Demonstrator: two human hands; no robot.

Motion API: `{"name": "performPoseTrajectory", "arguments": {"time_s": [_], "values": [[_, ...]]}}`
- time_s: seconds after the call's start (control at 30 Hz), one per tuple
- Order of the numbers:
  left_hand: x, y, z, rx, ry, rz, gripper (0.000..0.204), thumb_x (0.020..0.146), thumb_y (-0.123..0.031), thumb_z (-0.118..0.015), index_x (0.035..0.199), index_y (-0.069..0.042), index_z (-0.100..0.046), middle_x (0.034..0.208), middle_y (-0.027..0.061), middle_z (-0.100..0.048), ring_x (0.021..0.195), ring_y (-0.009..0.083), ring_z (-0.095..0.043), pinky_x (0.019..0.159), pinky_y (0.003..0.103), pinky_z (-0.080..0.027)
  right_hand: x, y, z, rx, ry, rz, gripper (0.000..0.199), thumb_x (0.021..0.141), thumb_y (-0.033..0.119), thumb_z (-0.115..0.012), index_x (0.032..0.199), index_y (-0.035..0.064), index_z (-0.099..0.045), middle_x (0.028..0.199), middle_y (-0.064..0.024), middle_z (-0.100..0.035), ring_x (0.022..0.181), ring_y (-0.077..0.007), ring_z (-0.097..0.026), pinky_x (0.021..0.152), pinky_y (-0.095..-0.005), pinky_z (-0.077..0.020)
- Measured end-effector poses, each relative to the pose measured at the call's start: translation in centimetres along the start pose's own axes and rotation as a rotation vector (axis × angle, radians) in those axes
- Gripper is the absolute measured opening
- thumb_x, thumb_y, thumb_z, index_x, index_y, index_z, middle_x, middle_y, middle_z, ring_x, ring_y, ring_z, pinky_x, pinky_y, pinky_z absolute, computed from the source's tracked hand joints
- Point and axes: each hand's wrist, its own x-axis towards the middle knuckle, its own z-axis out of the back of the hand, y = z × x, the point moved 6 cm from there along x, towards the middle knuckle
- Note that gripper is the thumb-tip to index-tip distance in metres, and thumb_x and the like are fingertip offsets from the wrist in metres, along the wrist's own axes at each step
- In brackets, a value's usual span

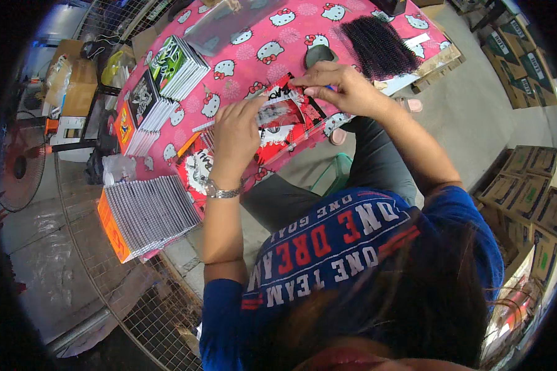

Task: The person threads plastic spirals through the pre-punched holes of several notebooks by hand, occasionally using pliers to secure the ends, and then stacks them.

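My left hand point(236, 133), with a metal watch point(221, 190) on the wrist, lies with stretched fingers over red, black and white printed covers point(281, 139) near the table's front edge. The fingertips rest beside a greyish pictured panel point(280, 114) on them. My right hand point(343, 88) is at their far right corner, thumb and fingers bent together in a pinch. What it pinches is hidden; a small blue spot shows by the fingers. An orange strip, perhaps a pen or cutter point(189, 143), lies left of my left hand.
Black spiral coils point(380, 46) lie at the far right of the pink patterned table point(244, 46). A dark round dish point(320, 57) stands nearer. Stacked notebooks point(151, 213) line the left edge, with more stacks point(178, 67) behind. A fan point(23, 162) stands left; cartons point(529, 191) right.
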Motion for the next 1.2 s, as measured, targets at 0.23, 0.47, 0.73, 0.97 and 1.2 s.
{"name": "performPoseTrajectory", "arguments": {"time_s": [0.23, 0.47, 0.73, 0.97, 1.2], "values": [[-0.2, -0.8, -0.6, 0.153, -0.193, 0.038, 0.021, 0.083, -0.016, -0.064, 0.102, -0.008, -0.064, 0.091, 0.0081, -0.067, 0.087, 0.0254, -0.061, 0.087, 0.038, -0.039, 0.0, 0.4, 0.1, -0.144, -0.078, 0.071, 0.024, 0.084, 0.004, -0.066, 0.107, 0.0049, -0.07, 0.089, -0.0105, -0.061, 0.09, -0.0254, -0.059, 0.081, -0.0363, -0.0471], [-0.4, -0.9, -0.3, 0.105, -0.213, 0.055, 0.025, 0.081, -0.03, -0.071, 0.095, -0.01, -0.066, 0.092, 0.0061, -0.069, 0.087, 0.0218, -0.062, 0.087, 0.038, -0.037, -0.1, 0.9, -0.5, -0.092, -0.014, 0.078, 0.027, 0.085, 0.001, -0.063, 0.111, 0.0042, -0.067, 0.093, -0.0125, -0.062, 0.092, -0.028, -0.061, 0.082, -0.0353, -0.0471], [-0.3, -0.7, -0.7, 0.076, -0.17, 0.045, 0.022, 0.08, -0.03, -0.072, 0.09, -0.01, -0.068, 0.088, 0.0055, -0.069, 0.085, 0.0224, -0.061, 0.086, 0.038, -0.037, -0.4, 1.0, -1.6, 0.144, 0.064, -0.042, 0.029, 0.089, -0.002, -0.057, 0.117, 0.0034, -0.064, 0.093, -0.0135, -0.061, 0.087, -0.0272, -0.06, 0.078, -0.0339, -0.0458], [-0.5, -0.6, -0.6, 0.056, -0.207, 0.011, 0.021, 0.08, -0.028, -0.073, 0.09, -0.01, -0.068, 0.088, 0.0049, -0.069, 0.086, 0.0228, -0.061, 0.086, 0.038, -0.037, -0.9, 0.9, -1.5, 0.036, -0.048, -0.035, 0.03, 0.088, -0.005, -0.055, 0.114, 0.0038, -0.065, 0.092, -0.0127, -0.059, 0.086, -0.0264, -0.059, 0.077, -0.0337, -0.0463], [-0.5, -0.4, -0.4, 0.05, -0.238, -0.012, 0.02, 0.079, -0.025, -0.074, 0.089, -0.009, -0.068, 0.085, 0.0037, -0.069, 0.08, 0.0214, -0.061, 0.086, 0.036, -0.037, -1.0, 2.0, -1.7, 0.04, 0.067, -0.01, 0.031, 0.089, -0.007, -0.053, 0.116, 0.0037, -0.064, 0.09, -0.0105, -0.059, 0.082, -0.021, -0.057, 0.076, -0.0311, -0.0466]]}}
